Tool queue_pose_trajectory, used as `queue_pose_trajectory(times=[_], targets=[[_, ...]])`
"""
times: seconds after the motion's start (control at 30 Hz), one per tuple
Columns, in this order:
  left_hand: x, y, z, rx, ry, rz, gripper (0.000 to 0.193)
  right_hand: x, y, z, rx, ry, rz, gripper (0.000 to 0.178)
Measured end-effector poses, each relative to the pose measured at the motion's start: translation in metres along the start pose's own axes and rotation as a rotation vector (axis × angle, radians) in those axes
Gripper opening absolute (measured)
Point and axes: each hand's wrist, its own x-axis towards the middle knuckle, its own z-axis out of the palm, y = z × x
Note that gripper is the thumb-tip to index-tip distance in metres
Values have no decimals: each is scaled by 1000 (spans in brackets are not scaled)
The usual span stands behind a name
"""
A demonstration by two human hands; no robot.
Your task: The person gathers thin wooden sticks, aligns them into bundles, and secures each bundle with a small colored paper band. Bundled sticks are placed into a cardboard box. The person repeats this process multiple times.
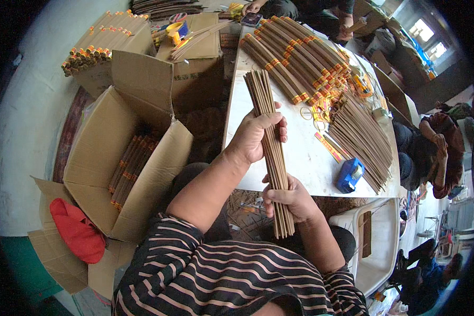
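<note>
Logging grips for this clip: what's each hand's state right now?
Left hand: closed around the upper part of the stick bundle.
Right hand: closed around the same bundle, lower down.

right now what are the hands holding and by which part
A bundle of thin brown sticks: the left hand grips its upper half, the right hand its lower part.

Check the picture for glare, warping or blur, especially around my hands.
Head view: windows glare upper right; head view: fisheye bows the white table edge, corners go black; head view: left hand, right hand and stick bundle look reasonably sharp.
</note>
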Motion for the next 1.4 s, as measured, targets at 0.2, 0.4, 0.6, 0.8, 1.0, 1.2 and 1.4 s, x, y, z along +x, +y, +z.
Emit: queue_pose_trajectory(times=[0.2,0.4,0.6,0.8,1.0,1.2,1.4], targets=[[-1,-9,1,327,77,37,28,3,8,-3,-255,203,-83,34],[-2,-8,4,123,54,-34,22,-6,4,-12,100,-14,-25,34],[3,-6,-6,61,-39,-142,59,-9,8,-19,197,-102,-96,36],[5,-6,-7,-62,-82,-133,48,-9,7,-24,319,-90,-54,33],[5,-6,-6,49,21,-136,44,-11,0,-18,165,-17,-74,33],[9,-4,-15,23,-64,-210,54,-13,-4,-20,191,8,-59,41],[10,-3,-17,-20,-101,-245,63,-15,-5,-20,204,46,-61,46]])
